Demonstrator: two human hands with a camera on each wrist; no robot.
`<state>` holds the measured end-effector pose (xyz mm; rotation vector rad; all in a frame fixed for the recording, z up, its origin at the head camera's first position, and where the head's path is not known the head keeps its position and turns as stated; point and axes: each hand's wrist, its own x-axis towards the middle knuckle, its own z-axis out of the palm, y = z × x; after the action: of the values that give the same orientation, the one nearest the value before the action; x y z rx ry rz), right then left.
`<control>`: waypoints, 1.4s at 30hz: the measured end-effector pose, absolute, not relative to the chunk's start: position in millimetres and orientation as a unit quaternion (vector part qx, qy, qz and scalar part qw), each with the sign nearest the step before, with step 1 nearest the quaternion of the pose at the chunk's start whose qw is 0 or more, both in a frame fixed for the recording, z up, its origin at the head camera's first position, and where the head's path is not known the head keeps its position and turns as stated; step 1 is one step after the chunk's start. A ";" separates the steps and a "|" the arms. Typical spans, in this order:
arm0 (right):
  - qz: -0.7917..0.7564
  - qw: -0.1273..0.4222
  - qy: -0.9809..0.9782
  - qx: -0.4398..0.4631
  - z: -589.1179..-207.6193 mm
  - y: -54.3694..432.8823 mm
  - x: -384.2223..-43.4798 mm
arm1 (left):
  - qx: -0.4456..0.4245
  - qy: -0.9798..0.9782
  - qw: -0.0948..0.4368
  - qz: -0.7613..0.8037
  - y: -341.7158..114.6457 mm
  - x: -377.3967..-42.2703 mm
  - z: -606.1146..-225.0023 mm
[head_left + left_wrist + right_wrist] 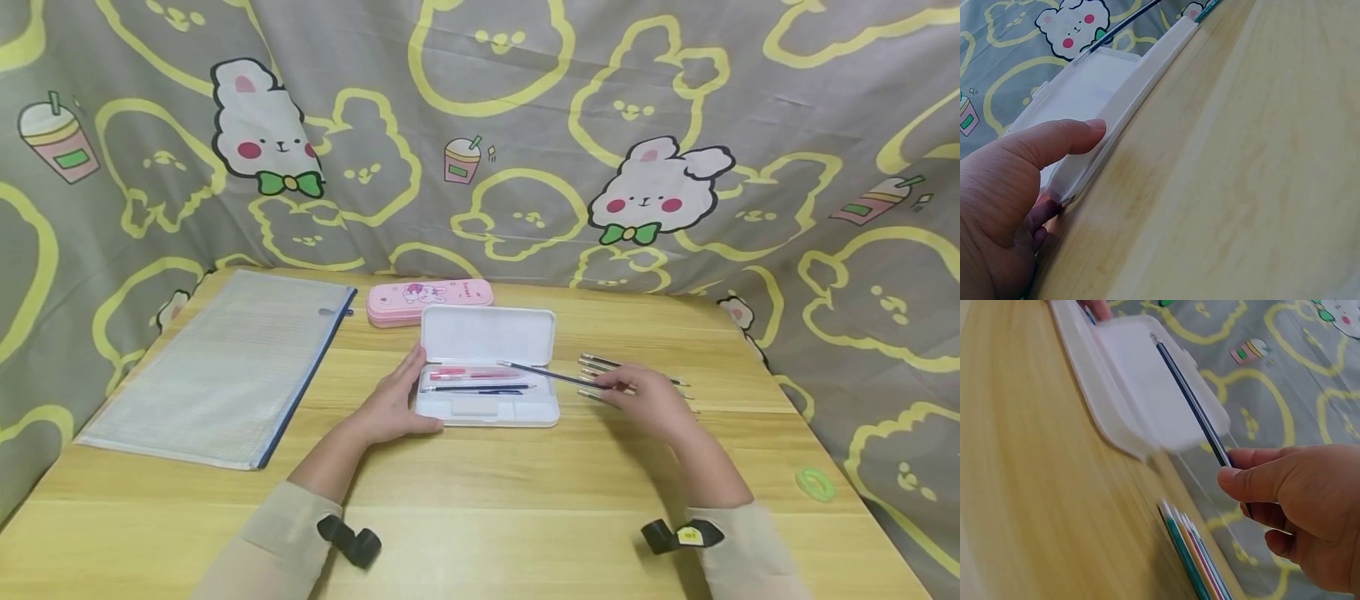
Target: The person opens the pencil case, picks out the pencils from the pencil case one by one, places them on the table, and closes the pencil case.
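A white pencil case point(488, 335) lies with its lid raised. In its tray are pink-red pens point(486, 375), a dark pencil point(465, 388), a blue pen and a white eraser point(474, 407). My left hand point(390, 407) grips the case's left end, thumb along the front edge and fingers along the side. Between thumb and fingers my right hand point(648, 402) pinches a dark pencil point(1191, 403), whose silver-ringed end points over the right part of the case. Below that hand, several pencils point(1194, 550) lie side by side on the table, partly hidden in the head view.
Behind the white case sits a pink pencil case point(397, 308) with a rabbit picture. A mesh zip pouch point(225, 367) lies at the left of the wooden table point(480, 517). Near the right edge is a green ring point(815, 484). Patterned cloth point(525, 150) hangs behind.
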<state>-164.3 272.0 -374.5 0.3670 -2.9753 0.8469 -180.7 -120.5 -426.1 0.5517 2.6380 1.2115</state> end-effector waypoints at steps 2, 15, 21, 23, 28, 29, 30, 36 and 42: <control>0.266 0.017 -0.958 0.108 -374.0 283.9 -158.2 | 0.186 0.889 0.093 0.408 -120.5 -180.6 -426.2; 0.248 0.015 -0.968 0.037 -384.9 344.4 -123.6 | 0.179 0.889 0.098 0.409 -120.9 -180.4 -426.1; 0.247 -0.004 -0.969 0.018 -391.4 358.0 -115.0 | 0.185 0.890 0.093 0.407 -121.0 -180.4 -425.3; 0.248 -0.009 -0.969 0.012 -393.6 361.3 -113.6 | 0.187 0.889 0.089 0.408 -121.1 -180.6 -425.5; 0.248 -0.019 -0.969 0.003 -398.0 367.8 -111.6 | 0.190 0.889 0.086 0.409 -121.1 -180.9 -425.4; 0.249 -0.021 -0.968 0.002 -398.7 368.8 -111.4 | 0.190 0.889 0.086 0.409 -121.1 -180.9 -425.5; 0.250 -0.022 -0.968 0.003 -399.2 369.9 -111.1 | 0.190 0.889 0.086 0.409 -121.2 -180.9 -425.5; 0.252 -0.028 -0.967 0.005 -402.6 374.0 -111.3 | 0.187 0.888 0.090 0.410 -120.8 -181.0 -426.1; 0.247 -0.034 -0.968 0.007 -406.0 375.2 -111.0 | 0.185 0.888 0.096 0.410 -120.7 -180.4 -425.4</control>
<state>-111.0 375.2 -406.0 0.0216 -3.1099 0.7940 -180.4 -120.7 -425.4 0.5483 2.6314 1.2153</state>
